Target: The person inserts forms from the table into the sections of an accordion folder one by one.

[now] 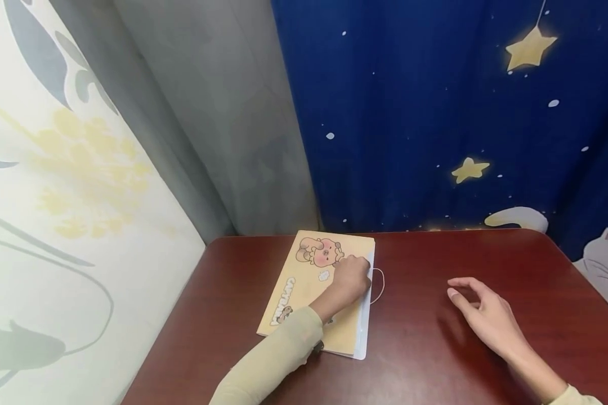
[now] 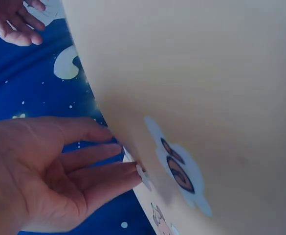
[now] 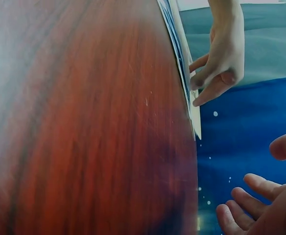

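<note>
A pale orange notebook (image 1: 311,287) with capybara drawings and lettering lies closed on the table, slightly turned. My left hand (image 1: 349,278) is over its right side, fingers bent down at the edge. In the left wrist view, thumb and fingertips of the left hand (image 2: 59,166) meet the cover (image 2: 221,98) at its edge and seem to pinch it. A thin white cord (image 1: 382,287) loops out from that edge beside a pale strip. My right hand (image 1: 488,318) hovers above the table to the right, fingers loosely bent, holding nothing; the right wrist view shows its spread fingers (image 3: 253,200).
The dark red-brown table (image 1: 420,349) reaches back to a grey curtain (image 1: 223,112) and a blue curtain (image 1: 410,112) with stars. A white wall (image 1: 81,225) with plant drawings stands at the left. A small dark object (image 1: 318,347) shows by the left sleeve.
</note>
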{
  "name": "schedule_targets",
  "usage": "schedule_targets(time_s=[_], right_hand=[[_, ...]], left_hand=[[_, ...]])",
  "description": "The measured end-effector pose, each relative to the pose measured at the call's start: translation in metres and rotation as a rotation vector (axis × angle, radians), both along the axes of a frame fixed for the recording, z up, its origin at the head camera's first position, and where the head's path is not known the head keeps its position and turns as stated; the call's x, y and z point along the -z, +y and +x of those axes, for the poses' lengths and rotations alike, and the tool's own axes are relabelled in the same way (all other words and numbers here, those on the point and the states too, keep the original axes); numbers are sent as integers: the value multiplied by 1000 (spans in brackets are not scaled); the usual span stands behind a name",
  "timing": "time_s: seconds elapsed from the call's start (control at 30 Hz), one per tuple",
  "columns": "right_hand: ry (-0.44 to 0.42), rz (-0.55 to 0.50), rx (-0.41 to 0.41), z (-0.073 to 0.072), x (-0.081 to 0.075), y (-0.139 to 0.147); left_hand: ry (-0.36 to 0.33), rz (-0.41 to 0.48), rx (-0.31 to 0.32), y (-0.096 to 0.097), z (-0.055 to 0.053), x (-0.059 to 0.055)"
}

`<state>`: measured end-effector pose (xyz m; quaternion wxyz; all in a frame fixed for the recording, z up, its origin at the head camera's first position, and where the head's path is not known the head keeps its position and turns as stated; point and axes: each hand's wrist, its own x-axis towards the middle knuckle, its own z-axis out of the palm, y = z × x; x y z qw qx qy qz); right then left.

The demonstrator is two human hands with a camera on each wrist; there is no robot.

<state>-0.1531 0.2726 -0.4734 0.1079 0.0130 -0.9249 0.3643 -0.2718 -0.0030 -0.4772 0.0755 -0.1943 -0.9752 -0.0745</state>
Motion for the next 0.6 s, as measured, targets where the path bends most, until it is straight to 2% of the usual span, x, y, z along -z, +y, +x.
schedule_targets(time_s=[0.13, 0.37, 0.5, 0.6], right_hand=[[23, 21, -4, -4, -1, 4], [69, 47, -23, -9, -4, 5], [114, 53, -32, -8, -5, 3], [139, 74, -31, -7, -7, 2]], left_hand=[[-84, 19, 40, -7, 3, 0], [-254, 173, 144, -27, 18, -4], [-292, 228, 173, -40, 27, -10], [-262, 227, 153, -55, 31, -17]])
